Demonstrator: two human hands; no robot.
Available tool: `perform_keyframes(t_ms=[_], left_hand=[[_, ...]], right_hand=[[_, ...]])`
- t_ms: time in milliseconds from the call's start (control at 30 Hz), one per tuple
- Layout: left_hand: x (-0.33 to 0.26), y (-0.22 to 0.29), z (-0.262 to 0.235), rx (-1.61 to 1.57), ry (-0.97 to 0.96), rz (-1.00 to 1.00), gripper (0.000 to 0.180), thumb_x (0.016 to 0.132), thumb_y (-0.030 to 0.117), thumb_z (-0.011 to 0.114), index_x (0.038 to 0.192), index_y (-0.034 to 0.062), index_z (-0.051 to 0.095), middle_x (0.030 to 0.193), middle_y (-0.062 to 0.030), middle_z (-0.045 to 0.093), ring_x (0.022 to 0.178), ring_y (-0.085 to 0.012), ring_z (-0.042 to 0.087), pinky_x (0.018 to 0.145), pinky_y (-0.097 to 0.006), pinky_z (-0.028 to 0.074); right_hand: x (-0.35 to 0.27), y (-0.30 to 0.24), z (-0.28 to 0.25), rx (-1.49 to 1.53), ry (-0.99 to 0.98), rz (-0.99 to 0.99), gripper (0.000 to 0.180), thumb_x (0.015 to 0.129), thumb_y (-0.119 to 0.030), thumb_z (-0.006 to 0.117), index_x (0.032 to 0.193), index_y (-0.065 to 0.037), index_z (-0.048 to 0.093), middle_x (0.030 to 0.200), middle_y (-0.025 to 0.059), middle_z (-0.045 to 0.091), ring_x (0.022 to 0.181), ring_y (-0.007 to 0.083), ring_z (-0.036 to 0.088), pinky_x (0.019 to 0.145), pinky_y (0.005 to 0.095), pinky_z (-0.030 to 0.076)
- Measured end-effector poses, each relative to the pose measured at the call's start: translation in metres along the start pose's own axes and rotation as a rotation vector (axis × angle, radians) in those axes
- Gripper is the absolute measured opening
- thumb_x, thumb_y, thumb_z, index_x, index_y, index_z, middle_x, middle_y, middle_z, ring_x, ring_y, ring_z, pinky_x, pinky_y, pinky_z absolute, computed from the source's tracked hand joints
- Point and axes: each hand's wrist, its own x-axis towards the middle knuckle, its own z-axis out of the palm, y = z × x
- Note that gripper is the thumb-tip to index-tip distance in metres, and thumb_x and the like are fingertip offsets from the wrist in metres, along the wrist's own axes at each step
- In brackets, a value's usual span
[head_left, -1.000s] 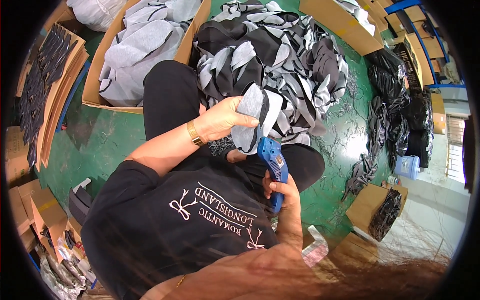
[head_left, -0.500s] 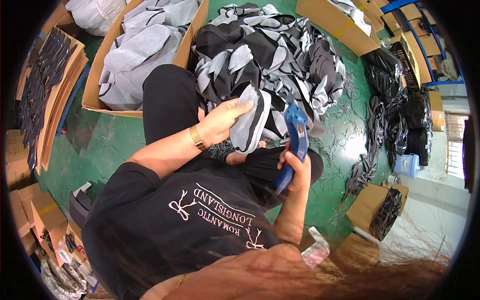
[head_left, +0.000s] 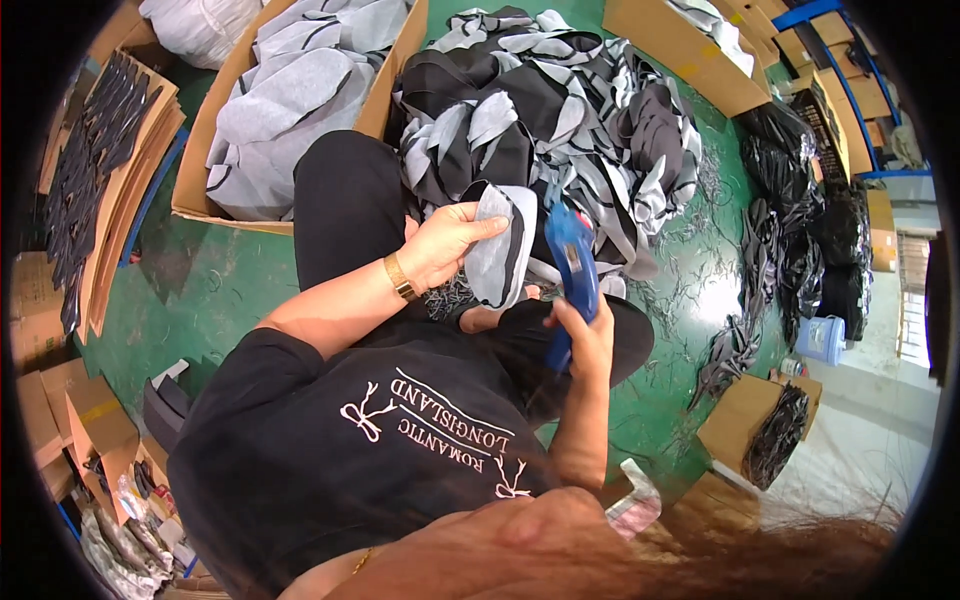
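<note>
Pinched in my left hand point(head_left: 442, 248) is a grey fabric piece point(head_left: 498, 268) with a black band along its edge, held up above my lap. My right hand point(head_left: 588, 335) wraps round the handle of blue electric scissors point(head_left: 573, 252). Their head points away from me, just right of the fabric piece. Whether the blades touch the cloth I cannot tell; the tip blurs against the pile behind. Beyond both hands lies a large heap of grey and black fabric pieces point(head_left: 540, 100) on the floor.
A cardboard box point(head_left: 390, 85) of grey fabric stands at the far left, another box point(head_left: 690, 55) at the far right. Black plastic bags point(head_left: 780, 160) line the right side. Thin dark scraps point(head_left: 690, 275) litter the green floor. Stacked cardboard point(head_left: 125, 200) with black pieces is at left.
My right hand has brought the electric scissors left, closer to the fabric piece. The piece has turned slightly, its edge now narrower in view. My left hand keeps its grip.
</note>
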Motion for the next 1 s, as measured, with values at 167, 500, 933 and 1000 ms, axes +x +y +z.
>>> perform_keyframes(t_ms=[167, 500, 933, 1000], left_hand=[[0.003, -0.002, 0.003, 0.011, 0.064, 0.106, 0.017, 0.088, 0.005, 0.060, 0.104, -0.0003, 0.062, 0.096, -0.0057, 0.066, 0.086, -0.0122, 0.063, 0.078, -0.026, 0.051], [0.000, 0.000, 0.007, 0.175, 0.053, 0.151, 0.020, 0.087, 0.004, 0.061, 0.106, -0.0013, 0.061, 0.097, -0.0051, 0.066, 0.086, -0.0105, 0.062, 0.078, -0.025, 0.049], [-0.011, 0.006, 0.008, 0.520, 0.001, 0.149, 0.017, 0.087, 0.005, 0.061, 0.104, 0.0007, 0.062, 0.092, 0.0009, 0.064, 0.080, -0.0043, 0.058, 0.073, -0.021, 0.048], [-0.016, 0.011, 0.013, 0.548, -0.030, 0.163, 0.018, 0.087, 0.005, 0.062, 0.105, 0.0008, 0.062, 0.091, 0.0020, 0.064, 0.080, -0.0034, 0.057, 0.072, -0.020, 0.047]], right_hand=[[-0.040, -0.001, -0.018, -0.157, -0.106, 0.138, 0.030, 0.075, -0.005, 0.067, 0.101, 0.004, 0.057, 0.072, 0.0042, 0.058, 0.055, 0.0114, 0.056, 0.051, 0.0241, 0.045], [-0.035, 0.014, -0.016, -0.175, -0.095, 0.149, 0.030, 0.074, -0.010, 0.070, 0.098, 0.004, 0.057, 0.072, 0.0051, 0.059, 0.056, 0.0111, 0.056, 0.053, 0.0259, 0.047], [-0.031, 0.005, -0.019, -0.053, -0.153, 0.159, 0.031, 0.073, -0.004, 0.066, 0.102, 0.006, 0.056, 0.073, 0.0058, 0.059, 0.056, 0.0128, 0.056, 0.051, 0.0258, 0.047], [-0.030, 0.004, -0.022, -0.018, -0.179, 0.183, 0.031, 0.073, -0.004, 0.066, 0.101, 0.006, 0.056, 0.073, 0.0058, 0.059, 0.056, 0.0130, 0.056, 0.051, 0.0259, 0.047]])
